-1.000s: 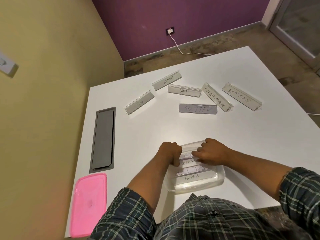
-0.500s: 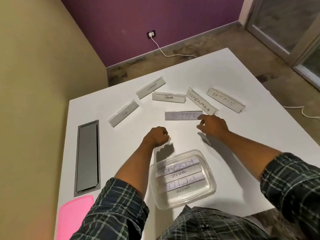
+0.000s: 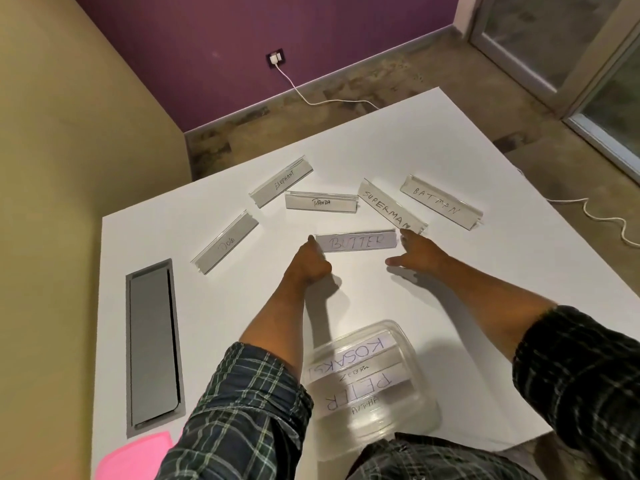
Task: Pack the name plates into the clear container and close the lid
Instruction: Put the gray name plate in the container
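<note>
A person's left hand (image 3: 311, 263), fingers curled with the forefinger tip at the left end of the BUTTER plate (image 3: 356, 241), and right hand (image 3: 417, 252), fingers spread and relaxed at its right end, bracket the flat plate on the white table (image 3: 485, 271); neither hand has a hold on it yet, and whether the fingertips actually touch it cannot be told. The plate lies flush with the surface, so a lift from the ends could slip or skid it toward the SUPERMAN plate (image 3: 393, 211), whose near corner sits just beside the right hand's fingers and looks liable to be knocked. Beyond wait the BATMAN plate (image 3: 441, 201), PANDA plate (image 3: 321, 201), ELEPHANT plate (image 3: 281, 185) and a faintly lettered plate (image 3: 225, 242) to the left. The clear container (image 3: 412, 344), close to the person's body and already holding four plates, looks nearly full across its floor, so further plates may have to stack. The pink lid (image 3: 135, 457) lies at the table's near left corner, beside a grey cable hatch (image 3: 152, 341)
</note>
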